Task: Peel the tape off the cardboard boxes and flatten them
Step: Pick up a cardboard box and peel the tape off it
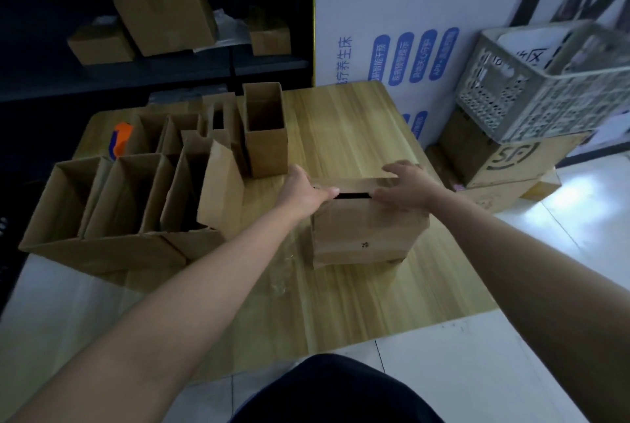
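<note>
Fingers [328, 191] of the left hand [306, 192] lie straight along the top of the cardboard box [364, 231], tips at the left end of the dark slit [354, 196] between its two top flaps; they curl round nothing I can make out. The right hand [407, 189] is spread flat over the other end, fingers on the far flap and thumb toward the near one, pressing rather than gripping. The box stands on the wooden surface [341, 136] directly in front of the person, its flaps only narrowly parted. Holding both ends this way looks meant to steady the box and work the flaps apart along the seam. Whether tape bridges that seam is too blurred to tell. A crumpled scrap of clear film [283, 269], probably tape, lies on the surface just beside the box, to its near left.

On the left stands a row of open boxes [126, 190], with a tall narrow box [266, 131] behind them near the left hand. These crowd that side, so flattening will likely want the bare boards to the right. An orange and blue object [121, 139] sits among the rear boxes. Off the surface to the right, a perforated crate [545, 81] rests on stacked cartons [511, 163], and more boxes sit on a dark shelf [266, 66] behind
</note>
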Demonstrator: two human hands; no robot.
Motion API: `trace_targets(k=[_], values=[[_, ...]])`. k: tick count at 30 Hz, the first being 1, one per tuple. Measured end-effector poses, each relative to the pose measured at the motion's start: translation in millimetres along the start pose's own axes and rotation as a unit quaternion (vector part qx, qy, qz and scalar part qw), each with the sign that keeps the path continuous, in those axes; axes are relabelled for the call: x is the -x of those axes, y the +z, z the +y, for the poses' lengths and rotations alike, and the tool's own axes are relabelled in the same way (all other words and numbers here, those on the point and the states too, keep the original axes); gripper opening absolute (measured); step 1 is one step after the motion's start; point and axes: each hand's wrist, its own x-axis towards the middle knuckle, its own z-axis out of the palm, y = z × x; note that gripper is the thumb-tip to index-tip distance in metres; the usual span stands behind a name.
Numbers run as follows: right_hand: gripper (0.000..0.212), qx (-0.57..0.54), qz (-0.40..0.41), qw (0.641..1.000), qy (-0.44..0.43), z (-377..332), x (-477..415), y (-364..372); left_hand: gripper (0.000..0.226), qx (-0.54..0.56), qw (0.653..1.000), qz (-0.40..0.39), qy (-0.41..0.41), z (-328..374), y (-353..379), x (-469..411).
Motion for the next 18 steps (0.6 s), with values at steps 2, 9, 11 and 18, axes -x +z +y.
trace_targets(k=[2,9,11,18], values=[[0.080,-0.060,-0.011,0.996,0.065,10,-1,-3,0.096,0.047,0.998,-0.006,-0.029,3,2,-5],[0.085,-0.016,0.095,0.984,0.150,11,-4,-2,0.068,0.209,0.965,-0.066,-0.143,11,3,-22],[0.083,-0.008,0.161,0.977,0.141,12,-5,-3,0.024,0.268,0.945,-0.091,-0.163,14,3,-23],[0.098,-0.106,0.230,0.958,0.134,20,-25,-11,0.009,0.343,0.914,-0.119,-0.180,33,3,-19]])
